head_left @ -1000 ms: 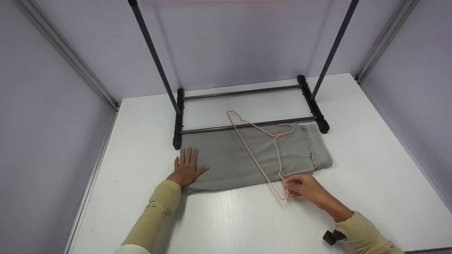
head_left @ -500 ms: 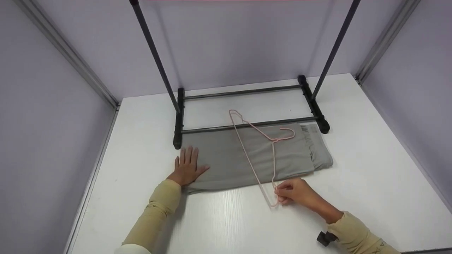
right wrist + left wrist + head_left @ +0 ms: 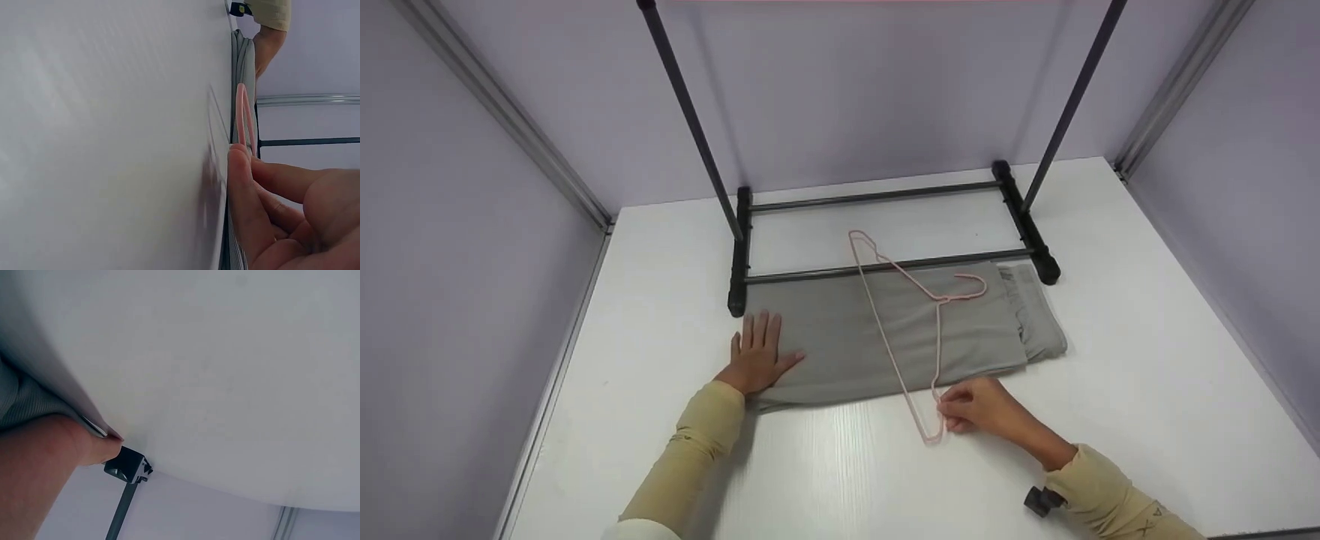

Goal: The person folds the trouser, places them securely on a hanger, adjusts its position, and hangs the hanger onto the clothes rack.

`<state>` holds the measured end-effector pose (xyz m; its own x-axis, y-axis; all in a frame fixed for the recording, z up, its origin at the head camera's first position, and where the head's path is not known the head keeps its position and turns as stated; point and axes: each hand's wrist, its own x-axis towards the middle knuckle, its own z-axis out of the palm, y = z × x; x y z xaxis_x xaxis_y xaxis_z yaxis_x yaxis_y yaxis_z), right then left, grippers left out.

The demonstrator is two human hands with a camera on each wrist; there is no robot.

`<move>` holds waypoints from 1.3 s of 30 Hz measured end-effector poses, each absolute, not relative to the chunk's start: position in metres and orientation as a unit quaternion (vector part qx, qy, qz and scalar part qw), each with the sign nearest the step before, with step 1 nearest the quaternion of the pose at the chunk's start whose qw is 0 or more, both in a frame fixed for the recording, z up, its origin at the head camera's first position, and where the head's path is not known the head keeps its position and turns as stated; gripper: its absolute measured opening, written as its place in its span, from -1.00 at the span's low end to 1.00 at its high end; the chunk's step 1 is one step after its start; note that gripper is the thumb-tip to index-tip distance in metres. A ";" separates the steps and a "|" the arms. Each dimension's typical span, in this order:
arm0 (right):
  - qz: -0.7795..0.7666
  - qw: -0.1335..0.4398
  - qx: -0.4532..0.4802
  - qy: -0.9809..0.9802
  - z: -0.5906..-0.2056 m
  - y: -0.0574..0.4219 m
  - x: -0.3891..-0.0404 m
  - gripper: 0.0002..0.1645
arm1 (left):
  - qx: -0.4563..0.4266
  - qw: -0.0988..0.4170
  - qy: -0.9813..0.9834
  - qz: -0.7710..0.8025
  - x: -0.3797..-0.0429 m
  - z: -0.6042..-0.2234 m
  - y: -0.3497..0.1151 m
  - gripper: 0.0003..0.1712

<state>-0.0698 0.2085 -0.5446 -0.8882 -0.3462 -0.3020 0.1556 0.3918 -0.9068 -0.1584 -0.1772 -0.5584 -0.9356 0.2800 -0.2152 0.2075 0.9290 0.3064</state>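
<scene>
A folded grey garment (image 3: 825, 337) with a gathered band at its right end lies on the white table. My left hand (image 3: 755, 360) rests flat on the garment's left end, fingers spread. Across the cloth slants a pink clothes hanger (image 3: 887, 349), its hook pointing right and its far corner beyond the rack's front bar. Thumb and fingers of my right hand (image 3: 975, 407) pinch the hanger near its close corner, just in front of the garment's near edge. In the right wrist view the pink hanger (image 3: 241, 112) rises from the fingertips, apart from the table surface.
Behind the garment stands a dark metal rack, with a front bar (image 3: 810, 276), a left foot (image 3: 739, 255) and a right foot (image 3: 1026, 225). Its two posts rise out of view. Pale panels enclose the white table (image 3: 660, 300) at the back and sides.
My right hand has shifted left and slightly toward me with the hanger, whose near corner swung left. The left hand and the garment have stayed put.
</scene>
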 end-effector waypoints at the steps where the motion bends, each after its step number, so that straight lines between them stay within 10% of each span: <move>1: -0.548 0.229 -0.060 0.802 -0.545 0.207 -0.070 -0.76 | 0.125 0.130 0.973 0.143 -0.158 -0.559 -0.177 0.00; 16: -0.482 0.225 -0.148 0.834 -0.519 0.219 -0.083 -0.68 | 0.124 0.136 0.971 0.154 -0.158 -0.560 -0.175 0.02; 27: -0.282 -0.087 -0.225 0.928 -0.516 0.243 -0.147 -0.46 | 0.127 0.125 0.970 0.163 -0.158 -0.561 -0.179 0.01; 39: -0.126 0.013 -0.237 0.963 -0.555 0.238 -0.183 -0.09 | 0.122 0.125 0.971 0.162 -0.159 -0.562 -0.178 0.01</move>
<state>-0.1825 0.2377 -0.5552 -0.8873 -0.4599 0.0342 -0.4533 0.8561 -0.2484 -0.1591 -0.1782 -0.5616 -0.9387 0.2784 -0.2031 0.1972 0.9173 0.3460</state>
